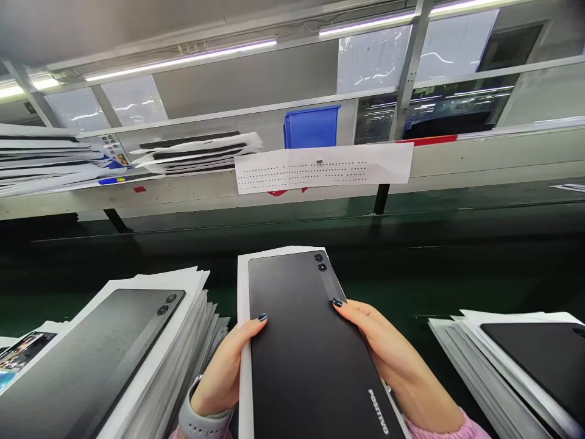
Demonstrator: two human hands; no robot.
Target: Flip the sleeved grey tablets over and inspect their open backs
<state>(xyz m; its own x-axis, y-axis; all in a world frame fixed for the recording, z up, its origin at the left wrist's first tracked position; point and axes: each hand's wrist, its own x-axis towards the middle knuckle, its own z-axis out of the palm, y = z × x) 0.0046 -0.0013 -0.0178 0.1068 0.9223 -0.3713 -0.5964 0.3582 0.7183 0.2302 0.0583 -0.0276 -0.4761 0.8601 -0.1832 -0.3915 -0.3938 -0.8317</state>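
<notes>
A black POSITIVO tablet [306, 347] with its back facing up and twin camera lenses at the far end lies on a white sheet [244, 366]. My left hand [226, 372] grips its left edge, and my right hand [384, 353] grips its right edge, with the fingertips on the back. A grey band [203, 414] circles my left wrist. To the left, another dark tablet [91, 360] tops a thick stack of white sheets [183, 360]. A third dark tablet [534, 360] lies on a stack at the right.
A dark green conveyor belt [292, 225] runs crosswise ahead. Beyond it, a metal-framed shelf [228, 195] holds stacks of dark panels with white sheets [196, 152], and a dotted white paper [322, 167] hangs from its edge. A blue bin [311, 128] stands behind.
</notes>
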